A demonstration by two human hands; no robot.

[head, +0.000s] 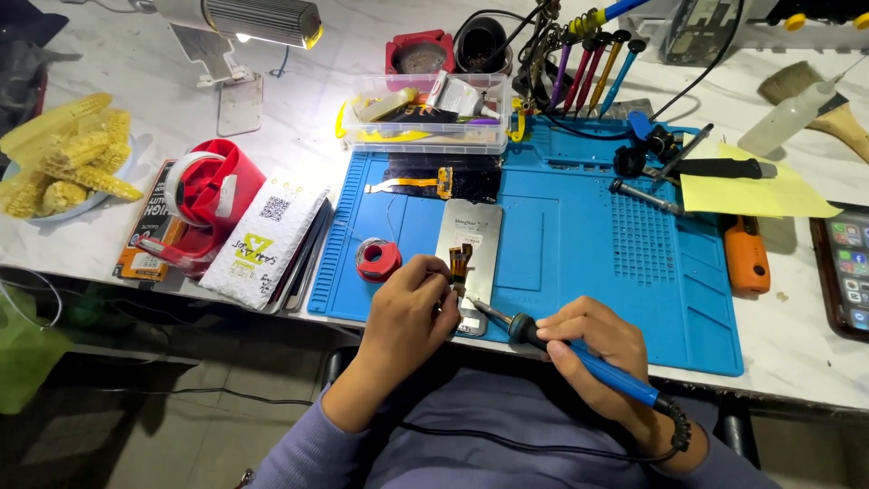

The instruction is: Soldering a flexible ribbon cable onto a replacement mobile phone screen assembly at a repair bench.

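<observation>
A blue-handled soldering iron (579,355) was gripped in the right hand (593,349), the fingers curled fully round its handle in the manner of a pen, with the black collar projecting past the thumb. Its tip was pointed left and brought against the lower end of a silver phone screen panel (471,258), which was laid flat near the front edge of a blue work mat (588,263). The left hand (407,312) was bent over the panel's lower left edge, its fingers closed in a pinch at the orange flex cables (460,263); whether the cables themselves or a small tool were pinched could not be told. A small red reel (377,259) was seen just left of the panel, on the mat. A clear plastic box (425,113) of parts was set at the mat's far edge.
</observation>
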